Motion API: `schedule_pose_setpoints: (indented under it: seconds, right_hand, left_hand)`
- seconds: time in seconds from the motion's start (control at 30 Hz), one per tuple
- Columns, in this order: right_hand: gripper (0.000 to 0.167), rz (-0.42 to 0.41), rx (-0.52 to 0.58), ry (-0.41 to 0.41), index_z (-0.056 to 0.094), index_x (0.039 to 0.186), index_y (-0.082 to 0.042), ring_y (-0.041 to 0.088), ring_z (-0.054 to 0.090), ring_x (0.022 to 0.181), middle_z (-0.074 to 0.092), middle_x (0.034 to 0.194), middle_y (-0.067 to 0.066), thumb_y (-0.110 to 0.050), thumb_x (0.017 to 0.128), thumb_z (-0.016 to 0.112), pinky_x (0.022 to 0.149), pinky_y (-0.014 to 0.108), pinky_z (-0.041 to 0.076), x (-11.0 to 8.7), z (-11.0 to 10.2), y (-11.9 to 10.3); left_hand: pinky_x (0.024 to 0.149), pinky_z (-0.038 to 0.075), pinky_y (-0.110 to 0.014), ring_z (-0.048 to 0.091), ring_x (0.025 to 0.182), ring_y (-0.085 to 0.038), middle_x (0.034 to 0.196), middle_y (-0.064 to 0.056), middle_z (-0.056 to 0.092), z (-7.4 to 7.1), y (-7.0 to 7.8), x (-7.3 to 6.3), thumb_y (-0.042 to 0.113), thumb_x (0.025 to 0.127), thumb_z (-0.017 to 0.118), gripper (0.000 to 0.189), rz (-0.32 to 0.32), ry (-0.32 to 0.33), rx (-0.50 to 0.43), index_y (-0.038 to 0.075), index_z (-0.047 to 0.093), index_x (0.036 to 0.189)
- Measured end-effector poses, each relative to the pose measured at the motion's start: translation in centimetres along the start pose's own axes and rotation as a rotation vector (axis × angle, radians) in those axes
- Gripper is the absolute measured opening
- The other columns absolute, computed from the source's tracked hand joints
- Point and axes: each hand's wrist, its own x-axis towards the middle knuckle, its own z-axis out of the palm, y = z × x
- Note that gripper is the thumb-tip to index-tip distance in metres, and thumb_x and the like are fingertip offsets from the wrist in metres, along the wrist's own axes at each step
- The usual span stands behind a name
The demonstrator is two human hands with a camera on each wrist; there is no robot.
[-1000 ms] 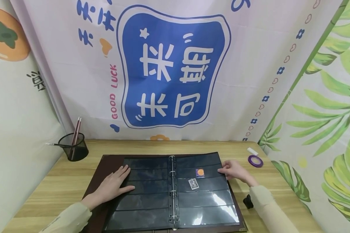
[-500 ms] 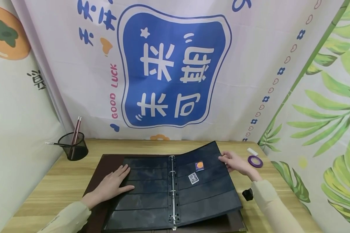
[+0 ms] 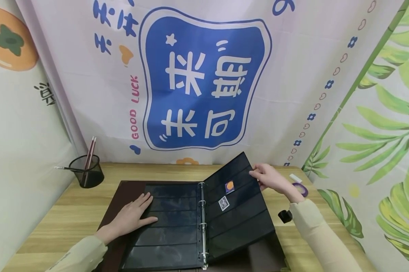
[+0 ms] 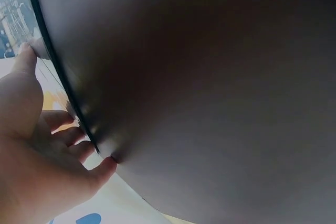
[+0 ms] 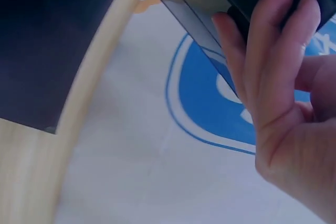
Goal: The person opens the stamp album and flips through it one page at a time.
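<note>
A stamp album (image 3: 110, 202) with a dark brown cover lies open on the table, its black pocket pages held by metal rings (image 3: 202, 226). My left hand (image 3: 131, 215) rests with extended fingers on the left page (image 3: 170, 236). By its outer edge, my right hand (image 3: 269, 177) pinches the right page (image 3: 242, 215), which is tilted up off the cover. Two stamps sit in that page: an orange and purple one (image 3: 230, 187) and a grey one (image 3: 224, 203). The right wrist view shows the right hand's fingers (image 5: 270, 51) against the lifted page's underside.
A black mesh pen holder (image 3: 90, 177) with several pencils stands at the back left. At the back right lie a purple tape roll (image 3: 301, 189) and a white eraser (image 3: 295, 178). A printed cloth (image 3: 204, 83) hangs behind the table.
The right page has risen from nearly flat to a steep tilt, carried up and leftward by my right hand. Both stamps moved with it. My left hand has stayed in place.
</note>
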Motion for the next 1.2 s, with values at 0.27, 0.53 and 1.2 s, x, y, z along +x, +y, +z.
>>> schedule_pose_setpoints:
  seconds: [0.27, 0.53, 1.2]
  right_hand:
    - [0.023, -0.01, -0.013, 0.011, 0.05, 0.109, 0.006, 0.01, 0.047, 0.053, 0.041, 0.064, -0.003, -0.017, 0.105, 0.047, 0.05, 0.024, 0.052, 0.6, -0.2, -2.4]
    - [0.03, -0.024, -0.008, 0.009, 0.049, 0.12, 0.008, 0.01, 0.049, 0.052, 0.04, 0.066, -0.003, -0.018, 0.105, 0.046, 0.05, 0.023, 0.052, 1.5, 0.7, -4.0]
    - [0.06, -0.328, 0.21, -0.062, 0.027, 0.155, -0.003, 0.043, 0.037, 0.144, 0.035, 0.157, 0.024, -0.017, 0.103, 0.054, 0.107, 0.017, 0.043, -0.7, 4.9, -0.6]
  left_hand:
    - [0.105, 0.04, -0.067, 0.038, 0.142, -0.045, 0.154, -0.025, 0.04, -0.1, 0.0, -0.1, 0.061, 0.087, 0.063, 0.088, -0.001, 0.009, 0.009, -0.001, 0.045, 0.147]
    - [0.105, 0.04, -0.066, 0.039, 0.142, -0.045, 0.154, -0.025, 0.041, 0.1, -0.1, -0.1, 0.061, 0.086, 0.064, 0.088, -0.01, 0.003, 0.012, -0.001, 0.046, 0.146]
    - [0.103, 0.045, -0.061, 0.047, 0.134, -0.049, 0.148, -0.032, 0.044, -2.7, 2.7, 2.8, 0.042, 0.093, 0.067, 0.074, 0.021, 0.022, -0.121, -0.009, 0.046, 0.143]
